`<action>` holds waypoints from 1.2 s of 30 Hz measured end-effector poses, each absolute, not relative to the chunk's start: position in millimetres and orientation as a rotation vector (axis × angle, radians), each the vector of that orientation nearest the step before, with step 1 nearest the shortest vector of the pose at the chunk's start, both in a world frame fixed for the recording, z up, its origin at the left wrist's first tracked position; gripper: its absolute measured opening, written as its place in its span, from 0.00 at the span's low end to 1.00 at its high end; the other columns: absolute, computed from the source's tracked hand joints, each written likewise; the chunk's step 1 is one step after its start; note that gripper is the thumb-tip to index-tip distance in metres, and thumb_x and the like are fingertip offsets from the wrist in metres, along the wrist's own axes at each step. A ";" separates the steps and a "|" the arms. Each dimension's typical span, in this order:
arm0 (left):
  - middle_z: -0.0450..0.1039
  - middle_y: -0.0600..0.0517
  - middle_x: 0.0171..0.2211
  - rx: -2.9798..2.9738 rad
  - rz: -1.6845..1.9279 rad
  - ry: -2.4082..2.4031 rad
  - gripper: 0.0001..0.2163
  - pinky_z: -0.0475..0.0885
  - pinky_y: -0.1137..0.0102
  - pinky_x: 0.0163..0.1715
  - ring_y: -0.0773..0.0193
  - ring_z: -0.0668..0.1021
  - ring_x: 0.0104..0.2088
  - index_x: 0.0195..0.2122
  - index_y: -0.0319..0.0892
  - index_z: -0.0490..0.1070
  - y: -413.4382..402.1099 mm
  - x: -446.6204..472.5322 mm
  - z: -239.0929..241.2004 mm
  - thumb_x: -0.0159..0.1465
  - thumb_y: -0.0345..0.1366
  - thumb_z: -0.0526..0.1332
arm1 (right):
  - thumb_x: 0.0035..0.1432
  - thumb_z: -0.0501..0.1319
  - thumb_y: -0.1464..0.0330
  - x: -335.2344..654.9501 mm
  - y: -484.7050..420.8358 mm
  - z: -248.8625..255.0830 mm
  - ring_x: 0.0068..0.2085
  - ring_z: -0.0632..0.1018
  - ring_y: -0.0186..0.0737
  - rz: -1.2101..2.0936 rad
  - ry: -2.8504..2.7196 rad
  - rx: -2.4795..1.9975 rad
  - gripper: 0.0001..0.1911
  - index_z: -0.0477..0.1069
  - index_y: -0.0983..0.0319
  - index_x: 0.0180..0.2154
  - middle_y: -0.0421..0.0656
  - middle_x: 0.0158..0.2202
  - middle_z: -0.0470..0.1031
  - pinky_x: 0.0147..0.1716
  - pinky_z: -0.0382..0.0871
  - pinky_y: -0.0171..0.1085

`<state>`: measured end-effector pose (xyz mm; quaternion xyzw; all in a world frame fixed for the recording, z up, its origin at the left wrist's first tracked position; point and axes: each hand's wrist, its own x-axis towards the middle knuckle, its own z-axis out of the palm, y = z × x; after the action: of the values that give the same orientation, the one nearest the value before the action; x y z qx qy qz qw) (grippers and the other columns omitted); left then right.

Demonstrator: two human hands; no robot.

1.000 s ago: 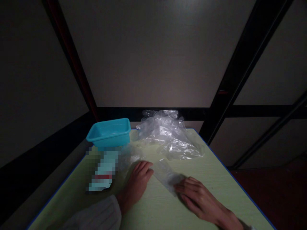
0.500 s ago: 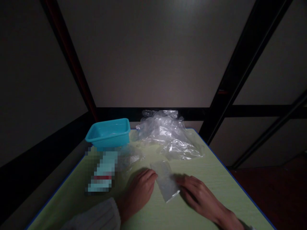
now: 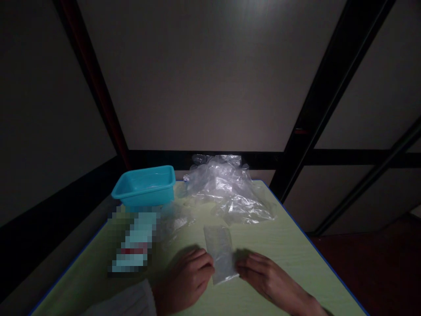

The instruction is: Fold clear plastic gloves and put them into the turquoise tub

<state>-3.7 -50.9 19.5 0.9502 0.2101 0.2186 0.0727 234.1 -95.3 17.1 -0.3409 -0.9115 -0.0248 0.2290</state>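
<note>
A small clear plastic piece [image 3: 219, 252], folded into a flat strip, lies on the pale green table [image 3: 296, 259] between my hands. My left hand [image 3: 186, 281] rests palm down at its left edge, fingers curled loosely and touching it. At the strip's lower right edge lies my right hand [image 3: 266, 278], its fingers stretched out flat with their tips against the plastic. Neither hand grips anything.
A heap of crumpled clear plastic [image 3: 230, 188] sits at the table's far edge. A turquoise tub [image 3: 144, 186] stands at the far left corner, with a blurred-out packet [image 3: 133, 243] in front of it. Dark bars and a wall rise behind; the floor drops off to the right.
The plastic strip has turned from slanting to nearly upright and now lies flat between the hands. Both hands have drawn nearer to me; the right hand slid off the strip to its edge.
</note>
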 end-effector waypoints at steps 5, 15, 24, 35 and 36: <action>0.70 0.55 0.30 2.845 0.634 0.649 0.07 0.66 0.71 0.34 0.65 0.70 0.33 0.27 0.41 0.66 -48.7 -2.5 22.0 0.55 0.21 0.58 | 0.66 0.47 0.72 234.4 -94.8 15.3 0.34 0.75 0.37 -0.183 -2.478 -0.932 0.15 0.72 0.64 0.38 0.42 0.36 0.77 0.39 0.70 0.38; 0.71 0.55 0.31 2.928 0.610 0.664 0.05 0.66 0.70 0.37 0.64 0.71 0.34 0.29 0.42 0.67 -50.0 -0.3 19.9 0.55 0.31 0.64 | 0.65 0.50 0.73 234.2 -97.0 10.0 0.37 0.75 0.38 -0.261 -2.534 -0.959 0.12 0.72 0.63 0.40 0.43 0.39 0.77 0.41 0.70 0.38; 0.71 0.55 0.28 3.112 0.611 0.640 0.12 0.66 0.68 0.35 0.63 0.72 0.32 0.29 0.42 0.66 -53.7 1.4 16.6 0.52 0.41 0.67 | 0.65 0.51 0.74 227.9 -97.8 8.8 0.33 0.74 0.38 -0.333 -2.516 -0.976 0.11 0.71 0.63 0.34 0.42 0.31 0.76 0.38 0.68 0.38; 0.70 0.53 0.28 3.061 0.726 0.771 0.06 0.67 0.67 0.36 0.62 0.71 0.32 0.28 0.41 0.66 -60.4 10.7 14.5 0.57 0.36 0.62 | 0.63 0.47 0.73 223.5 -98.9 15.4 0.28 0.70 0.39 -0.197 -2.430 -1.073 0.13 0.67 0.61 0.30 0.41 0.24 0.71 0.34 0.64 0.39; 0.70 0.54 0.27 3.090 0.727 0.763 0.04 0.66 0.67 0.35 0.63 0.71 0.31 0.28 0.41 0.66 -60.3 11.1 14.2 0.58 0.33 0.60 | 0.63 0.47 0.73 223.7 -99.2 16.0 0.29 0.71 0.39 -0.182 -2.425 -1.078 0.13 0.68 0.61 0.30 0.41 0.24 0.71 0.34 0.64 0.39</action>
<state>11.1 -60.3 14.2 0.9447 0.2331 0.2224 -0.0616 223.7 -99.2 16.0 -0.3937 -0.8853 -0.0666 0.2384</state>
